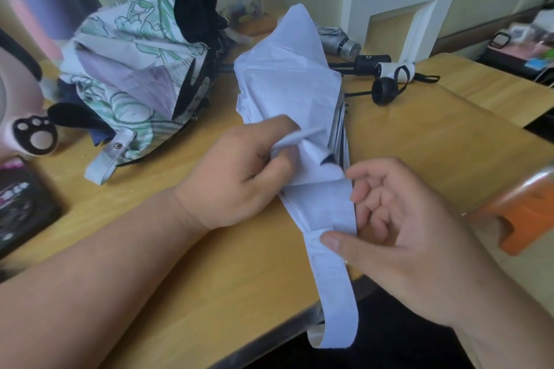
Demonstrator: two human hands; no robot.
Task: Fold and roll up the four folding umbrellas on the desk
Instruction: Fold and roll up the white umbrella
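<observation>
Head, umbrella: lavender folding umbrella [287,78] lies on the desk [209,263], long axis pointing away from the person.
Left grip: left hand [248,171] pinches a canopy fold mid-length.
Right grip: right hand [398,228], nearer the strap [338,302], thumb clamps its root.

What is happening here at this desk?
A person is folding a pale umbrella on the desk. The left hand pinches a pleat of its canopy, and the right hand holds the lower end, thumb on the cloth near the strap. It is not rolled yet. A flowered umbrella lies loose behind, at the left.
</observation>
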